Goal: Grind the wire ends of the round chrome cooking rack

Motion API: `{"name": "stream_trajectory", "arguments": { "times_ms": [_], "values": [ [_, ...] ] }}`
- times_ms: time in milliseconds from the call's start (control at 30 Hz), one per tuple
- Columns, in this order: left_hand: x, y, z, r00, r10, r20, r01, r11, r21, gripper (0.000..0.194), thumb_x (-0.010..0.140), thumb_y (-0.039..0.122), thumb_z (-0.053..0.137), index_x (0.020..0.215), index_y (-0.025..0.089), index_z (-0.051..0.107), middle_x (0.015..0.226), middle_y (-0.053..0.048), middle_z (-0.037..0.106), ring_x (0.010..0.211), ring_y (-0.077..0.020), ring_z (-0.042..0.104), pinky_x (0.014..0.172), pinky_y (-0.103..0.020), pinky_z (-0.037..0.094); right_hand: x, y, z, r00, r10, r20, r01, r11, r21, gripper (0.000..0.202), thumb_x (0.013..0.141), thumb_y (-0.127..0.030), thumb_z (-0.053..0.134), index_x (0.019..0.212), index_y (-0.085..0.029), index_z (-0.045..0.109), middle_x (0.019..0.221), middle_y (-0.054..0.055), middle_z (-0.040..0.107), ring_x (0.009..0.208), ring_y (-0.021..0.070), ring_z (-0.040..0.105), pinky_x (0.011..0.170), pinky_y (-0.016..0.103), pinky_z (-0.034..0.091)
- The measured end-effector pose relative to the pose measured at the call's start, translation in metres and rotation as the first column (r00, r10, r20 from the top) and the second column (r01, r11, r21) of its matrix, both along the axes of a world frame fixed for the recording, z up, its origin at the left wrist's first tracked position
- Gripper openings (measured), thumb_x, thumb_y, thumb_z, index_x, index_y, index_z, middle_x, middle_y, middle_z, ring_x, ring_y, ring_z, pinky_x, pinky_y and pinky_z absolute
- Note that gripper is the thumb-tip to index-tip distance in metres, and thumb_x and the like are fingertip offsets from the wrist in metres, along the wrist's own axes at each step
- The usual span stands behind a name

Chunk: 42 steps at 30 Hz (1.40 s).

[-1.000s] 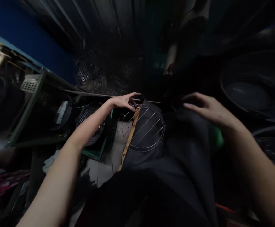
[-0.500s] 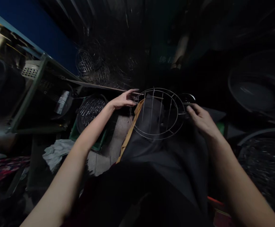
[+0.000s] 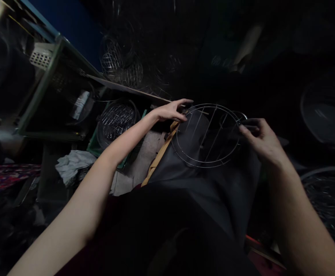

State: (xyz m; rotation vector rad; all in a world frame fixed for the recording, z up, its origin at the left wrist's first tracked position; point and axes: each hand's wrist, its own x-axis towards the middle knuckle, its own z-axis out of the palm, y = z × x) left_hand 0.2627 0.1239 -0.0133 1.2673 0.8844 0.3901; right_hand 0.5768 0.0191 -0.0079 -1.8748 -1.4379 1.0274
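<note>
A round wire rack (image 3: 209,126) with a double rim and parallel bars is held over my lap, above dark grey cloth (image 3: 181,157). My left hand (image 3: 170,110) is at its upper left rim, the thumb and fingers on either side of the wire. On the right, my right hand (image 3: 261,138) pinches the rim between thumb and fingers. A small shiny wire loop (image 3: 243,115) shows just beyond the rim there. The exact contact of the left fingertips is hard to make out in the dim light.
To the left, a green crate (image 3: 94,145) bears a round container of metal wire pieces (image 3: 117,120). A pale rag (image 3: 73,165) lies nearby. Wire racks (image 3: 121,69) are heaped behind a board (image 3: 132,91). Dark basins (image 3: 325,111) stand at right.
The rack has turned so its bars now slant, and it has shifted right in view with both hands. The surroundings have also shifted as the head view moved.
</note>
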Motion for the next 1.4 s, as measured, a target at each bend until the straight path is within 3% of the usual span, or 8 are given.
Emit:
{"name": "stream_trajectory", "arguments": {
  "times_ms": [167, 300, 400, 567, 633, 833, 1167, 1400],
  "values": [
    [0.000, -0.002, 0.004, 0.999, -0.020, 0.035, 0.018, 0.999, 0.041, 0.085, 0.057, 0.014, 0.079, 0.135, 0.015, 0.046, 0.124, -0.016, 0.058, 0.103, -0.0223, 0.061, 0.091, -0.039, 0.049, -0.003, -0.005, 0.008, 0.997, 0.011, -0.083, -0.014, 0.999, -0.035, 0.053, 0.072, -0.055, 0.067, 0.114, -0.025, 0.057, 0.110, 0.010, 0.065, 0.107, 0.0268, 0.061, 0.098, 0.046, 0.046],
    [0.004, -0.007, 0.019, 0.999, -0.045, 0.015, 0.043, 0.993, 0.107, 0.087, 0.054, 0.016, 0.082, 0.134, 0.012, 0.048, 0.123, -0.018, 0.058, 0.111, -0.0271, 0.058, 0.095, -0.044, 0.046, 0.003, -0.013, 0.006, 0.993, -0.025, -0.117, 0.025, 1.000, 0.003, 0.059, 0.068, -0.054, 0.071, 0.116, -0.027, 0.051, 0.112, 0.009, 0.063, 0.108, 0.0267, 0.060, 0.100, 0.045, 0.045],
    [0.009, -0.012, 0.031, 0.998, -0.054, -0.023, 0.057, 0.990, 0.126, 0.086, 0.054, 0.019, 0.083, 0.133, 0.013, 0.049, 0.122, -0.017, 0.060, 0.107, -0.0263, 0.061, 0.096, -0.045, 0.047, 0.011, -0.015, 0.010, 0.990, 0.023, -0.142, -0.022, 1.000, 0.006, 0.052, 0.073, -0.055, 0.066, 0.114, -0.025, 0.051, 0.113, 0.009, 0.062, 0.108, 0.0260, 0.060, 0.101, 0.047, 0.044],
    [0.019, -0.017, 0.045, 0.993, -0.108, -0.048, 0.112, 0.990, 0.091, 0.085, 0.057, 0.020, 0.082, 0.135, 0.018, 0.047, 0.125, -0.015, 0.058, 0.101, -0.0214, 0.063, 0.092, -0.040, 0.049, 0.016, -0.008, 0.034, 0.998, 0.021, 0.056, -0.031, 0.980, 0.197, 0.039, 0.083, -0.052, 0.055, 0.108, -0.024, 0.065, 0.109, 0.008, 0.063, 0.104, 0.0242, 0.059, 0.095, 0.044, 0.044],
    [0.023, -0.018, 0.048, 0.989, -0.134, -0.063, 0.139, 0.986, 0.096, 0.085, 0.058, 0.021, 0.082, 0.136, 0.020, 0.046, 0.127, -0.014, 0.057, 0.103, -0.0207, 0.063, 0.093, -0.039, 0.049, 0.012, -0.001, 0.043, 0.990, 0.081, 0.118, -0.109, 0.961, 0.253, 0.035, 0.083, -0.050, 0.056, 0.101, -0.024, 0.069, 0.104, 0.007, 0.064, 0.099, 0.0235, 0.060, 0.091, 0.040, 0.046],
    [0.029, -0.018, 0.046, 0.986, -0.129, -0.102, 0.137, 0.987, 0.079, 0.088, 0.058, 0.024, 0.083, 0.137, 0.021, 0.044, 0.127, -0.013, 0.058, 0.107, -0.0206, 0.061, 0.093, -0.036, 0.049, 0.003, 0.020, 0.045, 0.934, 0.339, 0.110, -0.354, 0.919, 0.172, 0.026, 0.079, -0.042, 0.061, 0.090, -0.021, 0.073, 0.094, 0.005, 0.070, 0.091, 0.0233, 0.063, 0.087, 0.037, 0.046],
    [0.032, -0.014, 0.037, 0.986, -0.130, -0.103, 0.137, 0.988, 0.067, 0.079, 0.058, 0.024, 0.083, 0.130, 0.018, 0.051, 0.122, -0.013, 0.061, 0.100, -0.0196, 0.063, 0.092, -0.038, 0.050, 0.009, 0.020, 0.041, 0.916, 0.401, 0.020, -0.400, 0.910, 0.111, 0.035, 0.081, -0.049, 0.055, 0.090, -0.017, 0.066, 0.089, 0.006, 0.069, 0.084, 0.0231, 0.062, 0.080, 0.037, 0.047],
    [0.034, -0.015, 0.033, 0.990, -0.111, -0.083, 0.115, 0.992, 0.051, 0.092, 0.054, 0.025, 0.086, 0.136, 0.013, 0.045, 0.114, -0.015, 0.063, 0.099, -0.0225, 0.064, 0.093, -0.042, 0.048, 0.013, 0.021, 0.033, 0.916, 0.397, 0.054, -0.400, 0.913, 0.078, 0.035, 0.081, -0.052, 0.055, 0.086, -0.018, 0.062, 0.081, 0.006, 0.065, 0.076, 0.0219, 0.059, 0.074, 0.037, 0.046]
  ]
}}
